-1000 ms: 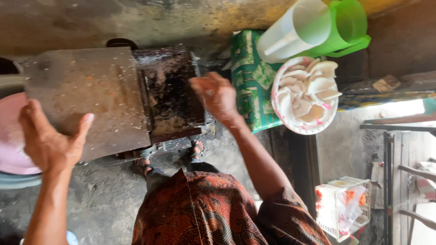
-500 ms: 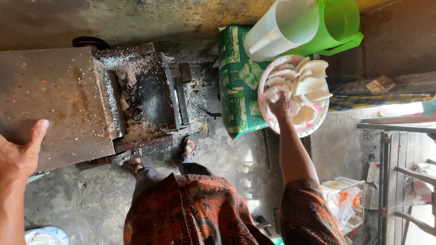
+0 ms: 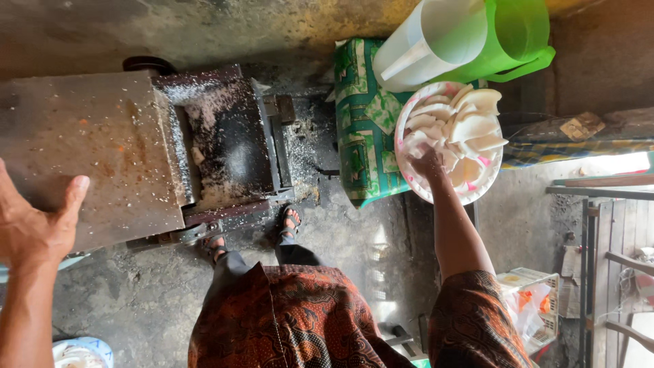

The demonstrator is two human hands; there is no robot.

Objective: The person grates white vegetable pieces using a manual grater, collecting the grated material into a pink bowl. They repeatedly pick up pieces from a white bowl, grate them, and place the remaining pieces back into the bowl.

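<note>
The right hand (image 3: 428, 162) is down in a round bowl (image 3: 409, 178) full of white coconut pieces (image 3: 470, 123). Its fingers touch the pieces, but I cannot tell if they grip one. The bowl sits beside a green patterned box (image 3: 361, 123), just under a white jug (image 3: 436, 37) and a green jug (image 3: 521, 34). The left hand (image 3: 34, 225) is open, fingers spread, at the near edge of a grey metal machine (image 3: 88, 143). White shreds lie in the machine's dark tray (image 3: 228, 143).

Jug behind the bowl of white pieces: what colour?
Bright green jug, clearest in the head view.
</note>
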